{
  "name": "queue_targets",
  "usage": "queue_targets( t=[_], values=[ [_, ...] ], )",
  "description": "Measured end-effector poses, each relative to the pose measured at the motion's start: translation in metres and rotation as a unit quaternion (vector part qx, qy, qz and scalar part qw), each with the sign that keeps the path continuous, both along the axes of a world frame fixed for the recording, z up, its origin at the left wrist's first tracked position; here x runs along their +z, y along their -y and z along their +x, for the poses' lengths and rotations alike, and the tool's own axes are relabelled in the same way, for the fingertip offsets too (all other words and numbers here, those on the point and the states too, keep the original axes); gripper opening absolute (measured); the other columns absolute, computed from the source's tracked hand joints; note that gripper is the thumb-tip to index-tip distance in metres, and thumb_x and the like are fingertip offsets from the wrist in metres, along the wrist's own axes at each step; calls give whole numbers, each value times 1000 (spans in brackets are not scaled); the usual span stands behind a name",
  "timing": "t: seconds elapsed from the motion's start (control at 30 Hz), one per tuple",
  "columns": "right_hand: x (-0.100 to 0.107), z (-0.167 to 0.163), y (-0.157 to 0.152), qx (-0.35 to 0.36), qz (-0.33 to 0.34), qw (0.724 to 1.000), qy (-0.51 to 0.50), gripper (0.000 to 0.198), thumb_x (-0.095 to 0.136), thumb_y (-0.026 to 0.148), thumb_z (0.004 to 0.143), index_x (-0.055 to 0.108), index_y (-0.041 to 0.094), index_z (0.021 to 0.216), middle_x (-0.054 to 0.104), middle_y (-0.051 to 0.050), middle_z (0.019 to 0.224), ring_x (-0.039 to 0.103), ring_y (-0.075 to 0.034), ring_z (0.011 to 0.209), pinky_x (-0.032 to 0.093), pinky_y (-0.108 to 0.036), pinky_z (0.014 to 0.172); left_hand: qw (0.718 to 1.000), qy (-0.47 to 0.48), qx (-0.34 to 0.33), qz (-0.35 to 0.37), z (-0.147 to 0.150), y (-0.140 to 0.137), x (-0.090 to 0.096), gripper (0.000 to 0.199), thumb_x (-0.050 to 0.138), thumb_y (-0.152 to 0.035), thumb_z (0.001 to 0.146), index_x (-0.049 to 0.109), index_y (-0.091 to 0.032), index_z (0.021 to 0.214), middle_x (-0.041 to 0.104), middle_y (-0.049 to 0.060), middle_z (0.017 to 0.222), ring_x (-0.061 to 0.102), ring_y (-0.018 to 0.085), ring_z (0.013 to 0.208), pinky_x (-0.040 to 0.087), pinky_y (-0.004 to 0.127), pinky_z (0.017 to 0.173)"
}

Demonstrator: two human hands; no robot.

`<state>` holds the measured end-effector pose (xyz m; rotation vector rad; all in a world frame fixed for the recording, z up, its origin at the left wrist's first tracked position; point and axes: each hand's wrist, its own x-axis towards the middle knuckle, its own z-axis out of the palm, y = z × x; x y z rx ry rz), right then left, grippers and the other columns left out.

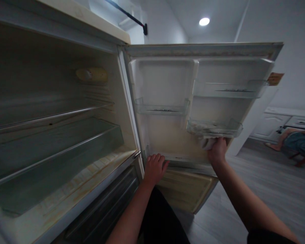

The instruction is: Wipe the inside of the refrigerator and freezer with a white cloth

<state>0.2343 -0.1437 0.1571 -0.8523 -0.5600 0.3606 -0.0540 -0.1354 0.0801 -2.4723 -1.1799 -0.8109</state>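
Right, you've got the fridge door [161, 132] swung wide, inner face turned your way, and it's off-white going dingy, w/ a yellowish-brown tinge low down and grime along the top seal. In your R hand [218, 150], fingers closed round a white cloth [206, 143], tucked just under the lower R bin [215, 128], against or close to the door's inner face; contact w/ the bin, can't tell. Cloth's pale, crumpled, a bit blurred, mostly behind your fingers, so no clear long axis; the part that shows pokes out L of your knuckles. The bin's clear plastic, cloudy w/ marks, long axis running across the door, approx. level, dipping a touch toward the outer edge. Door itself reaches out R from its hinge side by the fridge cabinet [128, 149], top edge near level. Now your L hand [155, 166]: it's at the door's btm rim near the hinge side, fingers side by side, thumb spread off to the R; whether they grip, can't tell. Below that, the lower door [185, 189] stands open too, yellowed panel facing you. Over L, a glass shelf [51, 118] spans the stained compartment, above a clear drawer front [58, 162].
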Motion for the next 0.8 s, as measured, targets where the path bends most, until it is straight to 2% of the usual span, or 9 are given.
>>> queue_targets(
  t=[0.1,0.2,0.37,0.43,0.47,0.57,0.63,0.7,0.8],
  values=[
    [-20,-19,-3,78,-93,989,82,36,55,40,80,60,22,111,71,-6,111,69,-19,102,57,-32,88,1000,1,2,3,1,-1,-2,27,50,-42,103,65,-21,97,68,6,96,60,26,97,39,41,86],
    [-30,-58,-14,131,-123,966,187,40,53,40,82,55,22,117,65,-9,126,64,-19,115,52,-35,102,1000,-1,3,2,1,-2,-4,28,50,-43,103,66,-21,100,68,7,98,60,26,98,40,41,86],
    [-20,-132,-42,55,-128,907,398,33,48,39,93,55,16,115,60,-16,120,57,-25,118,46,-45,109,1000,-16,15,-13,2,0,-3,28,51,-43,103,66,-21,99,68,7,97,60,27,97,40,43,84],
    [-11,-155,-53,5,-120,854,507,31,51,35,93,58,13,113,56,-21,125,52,-29,124,43,-49,112,1000,-18,14,-15,2,1,-2,28,51,-43,103,67,-20,101,68,8,98,60,27,97,39,43,84],
    [-7,-163,-58,-14,-107,816,568,32,54,32,93,59,12,117,54,-22,132,49,-31,130,41,-51,114,1000,-18,13,-15,2,0,-2,28,52,-42,103,67,-19,102,68,8,100,60,27,97,39,43,83],
    [3,-173,-75,-39,-42,673,737,39,55,22,95,59,12,132,44,-20,153,39,-32,143,29,-54,124,1000,-19,10,-14,1,-1,-4,28,52,-43,102,67,-19,104,69,8,101,60,27,97,39,43,83],
    [5,-170,-84,-55,-6,591,804,38,50,17,98,60,10,134,41,-18,159,39,-30,145,23,-54,127,1000,-18,9,-11,-1,-2,-5,28,52,-43,102,67,-19,101,68,7,98,60,27,96,39,43,83],
    [3,-158,-88,-73,11,536,841,39,45,16,100,60,10,136,40,-16,161,43,-29,143,23,-53,128,1000,-16,6,-2,-3,-1,-5,28,53,-44,102,66,-20,99,68,7,96,60,26,95,39,42,82],
    [-1,-130,-81,-76,9,479,874,53,44,11,98,49,13,151,37,-10,165,47,-27,140,28,-51,126,1000,-14,-1,12,-5,0,-3,26,54,-44,102,66,-21,98,68,6,96,60,25,95,39,41,82]
  ],
)
